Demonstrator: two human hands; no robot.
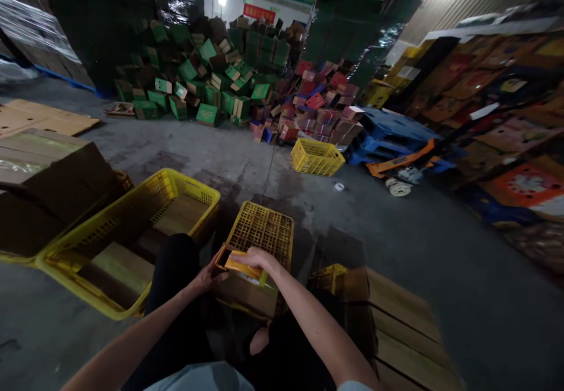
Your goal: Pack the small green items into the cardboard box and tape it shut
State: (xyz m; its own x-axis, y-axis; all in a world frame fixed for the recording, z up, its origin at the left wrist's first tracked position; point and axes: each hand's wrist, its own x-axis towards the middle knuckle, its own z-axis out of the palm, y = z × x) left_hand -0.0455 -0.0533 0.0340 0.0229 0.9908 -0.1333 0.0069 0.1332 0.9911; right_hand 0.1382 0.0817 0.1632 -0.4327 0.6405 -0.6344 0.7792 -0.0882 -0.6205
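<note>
In front of me a small cardboard box point(247, 294) rests at the near end of an upturned yellow crate point(262, 226). My left hand point(211, 274) is closed at the box's left side, by its dark upper edge. My right hand point(259, 259) is closed around an orange tool that looks like a tape dispenser point(242, 266), which is over the top of the box. A pale yellow-green part shows at the tool's right end. My fingers hide some of the tool, and the dim light blurs its details.
A large yellow basket point(211, 203) with flat cardboard stands at left, beside a big carton point(48, 191). Stacked brown cardboard point(405, 320) lies at right. Ahead are another yellow crate point(317, 157), a white roll point(339, 186), heaped green boxes point(207, 114) and an orange pallet jack point(400, 161).
</note>
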